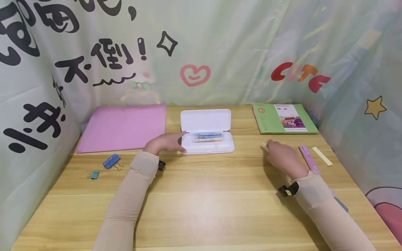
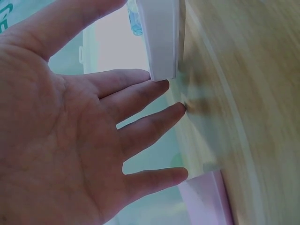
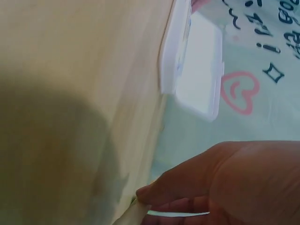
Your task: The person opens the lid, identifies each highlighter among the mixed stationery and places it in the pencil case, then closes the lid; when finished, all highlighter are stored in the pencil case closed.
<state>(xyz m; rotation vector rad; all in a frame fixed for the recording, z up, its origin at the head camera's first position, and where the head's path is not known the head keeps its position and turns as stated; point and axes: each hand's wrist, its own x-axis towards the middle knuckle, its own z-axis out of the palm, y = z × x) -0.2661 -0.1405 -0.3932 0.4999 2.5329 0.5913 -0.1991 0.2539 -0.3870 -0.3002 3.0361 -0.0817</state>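
Observation:
A white pencil case [image 1: 208,147] lies with its lid raised, blue and cream pens [image 1: 208,137] inside. At its left end is my left hand [image 1: 168,142]; in the left wrist view its fingers [image 2: 145,129] are spread and fairly straight, fingertips touching the case's end. Right of the case, just above the table, my right hand [image 1: 284,158] pinches a small cream-coloured piece [image 1: 265,146] between thumb and fingers. Most of that piece [image 3: 133,214] is hidden by the hand or cut off in the right wrist view, so its kind is unclear.
A pink folder [image 1: 125,127] lies back left, with blue [image 1: 111,161] and teal [image 1: 95,174] binder clips before it. A green book [image 1: 285,119] is back right. Beside my right wrist are a purple pen-like item [image 1: 309,158], a cream strip [image 1: 322,156] and a partly hidden grey item [image 1: 341,205].

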